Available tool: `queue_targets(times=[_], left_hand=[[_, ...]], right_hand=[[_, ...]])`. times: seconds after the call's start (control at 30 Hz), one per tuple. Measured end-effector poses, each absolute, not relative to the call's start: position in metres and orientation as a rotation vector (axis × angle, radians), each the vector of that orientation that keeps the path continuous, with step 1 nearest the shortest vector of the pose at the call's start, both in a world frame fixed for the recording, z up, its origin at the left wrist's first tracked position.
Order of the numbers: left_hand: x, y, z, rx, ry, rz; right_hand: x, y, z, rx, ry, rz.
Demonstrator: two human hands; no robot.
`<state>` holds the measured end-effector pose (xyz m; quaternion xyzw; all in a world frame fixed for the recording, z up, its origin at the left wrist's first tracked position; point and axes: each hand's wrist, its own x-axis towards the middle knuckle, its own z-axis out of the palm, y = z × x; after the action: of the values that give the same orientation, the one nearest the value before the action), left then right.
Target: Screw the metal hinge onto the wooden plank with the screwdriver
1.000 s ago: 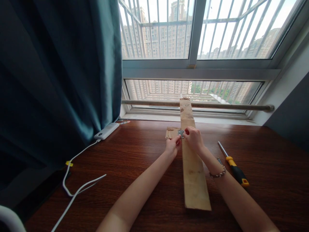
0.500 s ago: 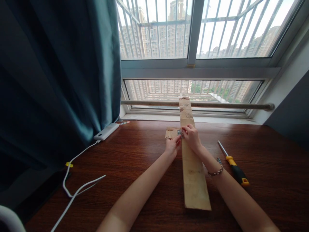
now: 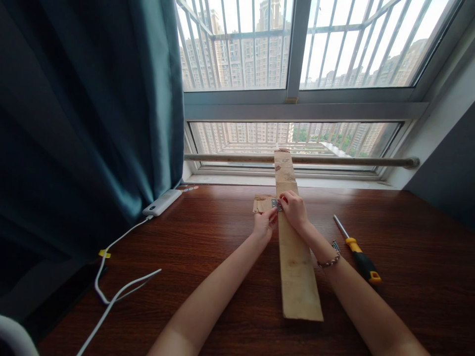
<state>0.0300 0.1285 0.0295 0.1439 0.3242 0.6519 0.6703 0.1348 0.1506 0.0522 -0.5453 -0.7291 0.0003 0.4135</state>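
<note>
A long wooden board [image 3: 299, 277] runs away from me over the tabletop, its far end by the window. Against its left side lies a short wood piece [image 3: 261, 203]. A small metal hinge [image 3: 274, 202] spans the joint between the two. My left hand [image 3: 263, 226] pinches the hinge's near edge with thumb and fingertips. My right hand [image 3: 294, 206] rests on the long board, its fingers closed at the hinge's right leaf. Those fingers partly cover that leaf, so I cannot tell whether a screw is between them.
On the right lies a yellow and black screwdriver [image 3: 361, 259]. Several small screws [image 3: 335, 245] sit by my right wrist, partly hidden. A white power strip [image 3: 162, 202] with a white cable [image 3: 107, 242] is at the left, beside the blue curtain [image 3: 156, 99]. A rail [image 3: 352, 161] crosses the window.
The whole view has shifted very slightly. Both hands stay at the hinge, and the boards keep their places.
</note>
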Motion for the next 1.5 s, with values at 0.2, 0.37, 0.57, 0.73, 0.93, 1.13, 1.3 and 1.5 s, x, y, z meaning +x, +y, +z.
queue_targets(times=[0.2,0.37,0.57,0.73,0.93,1.13,1.3,1.5], left_hand=[[0.031,0.129,0.03,0.309,0.733,1.475],[0.031,0.128,0.029,0.336,0.749,1.485],[0.03,0.129,0.026,0.347,0.761,1.477],[0.03,0.126,0.032,0.351,0.762,1.479],[0.03,0.125,0.035,0.352,0.772,1.476],[0.029,0.129,0.028,0.372,0.769,1.469],[0.03,0.129,0.027,0.343,0.759,1.483],[0.03,0.129,0.028,0.339,0.755,1.485]], right_hand=[[0.134,0.152,0.053,-1.407,-1.836,0.026],[0.143,0.142,0.072,-1.376,-1.813,0.132],[0.21,0.097,0.098,-1.503,-1.895,0.053],[0.279,0.045,0.053,-2.032,-2.06,-0.137],[0.302,0.004,-0.003,-2.229,-2.026,-0.193],[0.308,0.011,0.021,-2.034,-1.799,-0.118],[0.302,0.034,0.09,-1.651,-1.322,-0.19],[0.266,0.08,0.148,-1.067,-0.709,0.271]])
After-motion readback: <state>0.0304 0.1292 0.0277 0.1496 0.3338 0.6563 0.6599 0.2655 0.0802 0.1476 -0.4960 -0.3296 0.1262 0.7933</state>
